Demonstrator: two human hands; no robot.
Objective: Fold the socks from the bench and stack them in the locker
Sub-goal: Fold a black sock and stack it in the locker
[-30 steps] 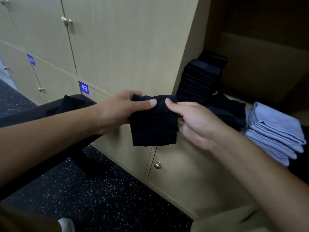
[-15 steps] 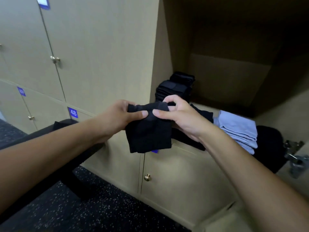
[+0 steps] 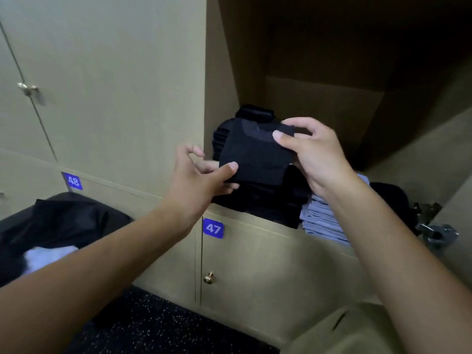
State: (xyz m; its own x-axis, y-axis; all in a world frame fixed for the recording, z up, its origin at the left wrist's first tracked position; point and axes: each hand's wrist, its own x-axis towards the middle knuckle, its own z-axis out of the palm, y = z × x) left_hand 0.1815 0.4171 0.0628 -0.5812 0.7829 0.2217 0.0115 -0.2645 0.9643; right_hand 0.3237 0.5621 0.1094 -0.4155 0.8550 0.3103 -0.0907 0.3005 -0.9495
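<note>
Two hands hold one folded black sock (image 3: 255,157) at the mouth of the open locker (image 3: 332,103): your left hand (image 3: 196,180) pinches its lower left corner between thumb and fingers, your right hand (image 3: 314,154) pinches its upper right corner. It hangs just above the black sock stack (image 3: 258,200), beside folded blue socks (image 3: 321,221). More clothes lie on the bench (image 3: 66,221) at left.

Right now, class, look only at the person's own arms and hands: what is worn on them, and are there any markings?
Nothing is worn. The left hand and right hand are bare: no gloves, rings, watch or bands show. Both forearms are bare as far as the frame's edge, with no sleeve visible and no markings.
</note>
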